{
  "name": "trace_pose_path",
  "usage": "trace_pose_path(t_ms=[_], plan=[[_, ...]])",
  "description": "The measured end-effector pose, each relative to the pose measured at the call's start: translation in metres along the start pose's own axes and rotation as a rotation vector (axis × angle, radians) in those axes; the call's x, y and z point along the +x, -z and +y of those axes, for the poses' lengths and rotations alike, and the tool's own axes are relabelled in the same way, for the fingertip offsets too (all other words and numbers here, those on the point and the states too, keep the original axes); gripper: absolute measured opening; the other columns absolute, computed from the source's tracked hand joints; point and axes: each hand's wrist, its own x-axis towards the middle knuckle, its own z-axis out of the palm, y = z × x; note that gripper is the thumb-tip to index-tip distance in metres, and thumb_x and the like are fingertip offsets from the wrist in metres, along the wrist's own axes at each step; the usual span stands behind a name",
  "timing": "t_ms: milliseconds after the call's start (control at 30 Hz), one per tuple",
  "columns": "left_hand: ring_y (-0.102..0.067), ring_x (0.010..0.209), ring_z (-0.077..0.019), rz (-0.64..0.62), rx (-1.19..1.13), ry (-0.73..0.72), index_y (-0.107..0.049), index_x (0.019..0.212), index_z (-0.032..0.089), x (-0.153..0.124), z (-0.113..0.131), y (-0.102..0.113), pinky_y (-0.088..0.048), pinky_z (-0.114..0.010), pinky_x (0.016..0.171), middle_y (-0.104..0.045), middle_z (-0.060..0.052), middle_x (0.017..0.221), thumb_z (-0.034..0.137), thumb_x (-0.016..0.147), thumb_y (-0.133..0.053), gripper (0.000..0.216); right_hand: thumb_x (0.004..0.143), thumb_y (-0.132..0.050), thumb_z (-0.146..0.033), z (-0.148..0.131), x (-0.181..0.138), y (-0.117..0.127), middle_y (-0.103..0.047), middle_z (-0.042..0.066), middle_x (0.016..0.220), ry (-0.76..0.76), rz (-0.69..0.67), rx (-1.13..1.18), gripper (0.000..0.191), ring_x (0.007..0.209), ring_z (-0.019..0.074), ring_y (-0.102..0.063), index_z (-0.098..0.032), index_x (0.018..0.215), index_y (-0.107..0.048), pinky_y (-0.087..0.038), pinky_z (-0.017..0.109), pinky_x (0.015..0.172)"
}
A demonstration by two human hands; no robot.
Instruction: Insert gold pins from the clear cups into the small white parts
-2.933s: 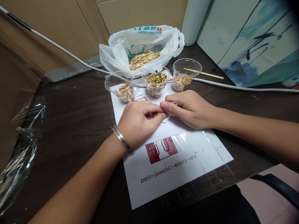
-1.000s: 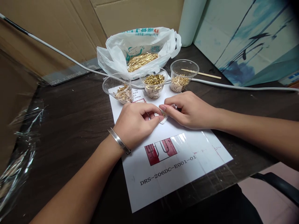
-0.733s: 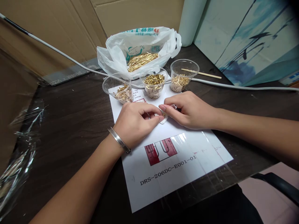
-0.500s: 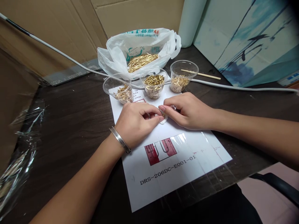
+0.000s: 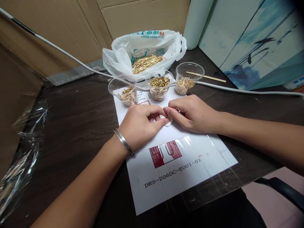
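Observation:
My left hand (image 5: 141, 125) and my right hand (image 5: 193, 114) meet over a printed paper sheet (image 5: 152, 198), fingertips touching or nearly so. Thumb and forefinger of the left are pinched together. The right has its fingers curled in, with the thumb pressed to the forefinger. What either pinch holds is too small and covered to name. Below the fingertips shows a small crumpled white piece (image 5: 168, 123), partly hidden. Just beyond the hands stand a left clear cup (image 5: 129, 98), a middle cup (image 5: 159, 91) and a right cup (image 5: 184, 88), each with many tiny gold-coloured metal pieces inside.
Behind the cups sits a white plastic bag (image 5: 114, 61) of longer gold-coloured pins (image 5: 147, 63). A white cable (image 5: 237, 91) crosses the dark table. One wooden stick (image 5: 215, 78) lies at the right. Cardboard (image 5: 142, 15) walls the back; clear plastic wrap (image 5: 30, 142) hangs left.
The whole view has shifted slightly, so things appear a little further right. Both hands keep nearly the same pose, fingertips still together over the white piece.

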Motion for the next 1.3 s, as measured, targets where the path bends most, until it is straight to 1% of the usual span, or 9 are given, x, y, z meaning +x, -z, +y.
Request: trace_pose_path(t_ms=[200, 333, 400, 533, 733, 1000, 1300], plan=[[-0.051, 0.059, -0.0094, -0.036, -0.077, 0.025, -0.073, 0.084, 0.020, 0.0006, -0.0025, 0.0019, -0.039, -0.023, 0.056, -0.065, 0.002, 0.066, 0.024, 0.077, -0.063, 0.013, 0.090, -0.039, -0.030, -0.0009, -0.0008, 0.0008, -0.051, -0.002, 0.057, -0.016, -0.015, -0.009, 0.030, 0.052, 0.0076, -0.040, -0.016, 0.067, -0.052, -0.021, 0.025, 0.053], [-0.058, 0.067, -0.0113, -0.044, -0.141, 0.046, -0.074, 0.083, 0.019, 0.0018, -0.0021, 0.0021, -0.042, -0.023, 0.060, -0.070, 0.001, 0.073, 0.023, 0.076, -0.064, 0.013, 0.090, -0.039, -0.030, -0.0011, -0.0009, 0.0010, -0.049, -0.002, 0.056, -0.011, -0.015, -0.015, 0.031, 0.052, 0.0073, -0.039, -0.016, 0.065, -0.051, -0.021, 0.025, 0.052], [-0.060, 0.068, -0.0111, -0.038, -0.158, 0.038, -0.074, 0.081, 0.018, 0.0023, -0.0015, 0.0021, -0.043, -0.022, 0.061, -0.070, 0.001, 0.073, 0.022, 0.075, -0.065, 0.011, 0.090, -0.039, -0.031, -0.0014, -0.0008, 0.0011, -0.047, -0.003, 0.055, -0.012, -0.011, -0.014, 0.032, 0.051, 0.0072, -0.037, -0.016, 0.064, -0.049, -0.021, 0.025, 0.052], [-0.058, 0.064, -0.0097, -0.022, -0.134, 0.011, -0.074, 0.077, 0.018, 0.0033, -0.0007, 0.0020, -0.042, -0.021, 0.059, -0.068, 0.002, 0.069, 0.021, 0.075, -0.066, 0.009, 0.091, -0.038, -0.032, -0.0023, -0.0005, 0.0009, -0.047, -0.002, 0.056, -0.022, -0.010, -0.007, 0.033, 0.051, 0.0073, -0.037, -0.016, 0.064, -0.048, -0.021, 0.025, 0.052], [-0.056, 0.062, -0.0095, -0.008, -0.086, -0.003, -0.074, 0.077, 0.020, 0.0040, -0.0003, 0.0004, -0.040, -0.023, 0.057, -0.066, 0.002, 0.066, 0.023, 0.075, -0.067, 0.009, 0.092, -0.037, -0.032, -0.0021, -0.0005, 0.0003, -0.049, -0.002, 0.058, -0.020, -0.012, -0.009, 0.032, 0.052, 0.0077, -0.038, -0.016, 0.066, -0.050, -0.022, 0.025, 0.053], [-0.056, 0.064, -0.0105, -0.010, -0.079, -0.033, -0.075, 0.079, 0.020, 0.0040, -0.0024, -0.0001, -0.041, -0.025, 0.060, -0.066, 0.001, 0.068, 0.022, 0.076, -0.065, 0.010, 0.092, -0.035, -0.032, -0.0018, 0.0000, 0.0002, -0.047, -0.002, 0.057, -0.004, -0.015, -0.019, 0.033, 0.052, 0.0077, -0.037, -0.016, 0.065, -0.047, -0.021, 0.026, 0.053], [-0.059, 0.067, -0.0129, -0.042, -0.115, -0.035, -0.075, 0.079, 0.020, 0.0044, -0.0033, 0.0007, -0.043, -0.026, 0.062, -0.069, -0.001, 0.072, 0.022, 0.077, -0.064, 0.011, 0.094, -0.030, -0.032, -0.0018, 0.0008, -0.0014, -0.046, -0.002, 0.057, 0.041, -0.044, -0.115, 0.034, 0.053, 0.0091, -0.039, -0.016, 0.067, -0.043, -0.020, 0.027, 0.053]])
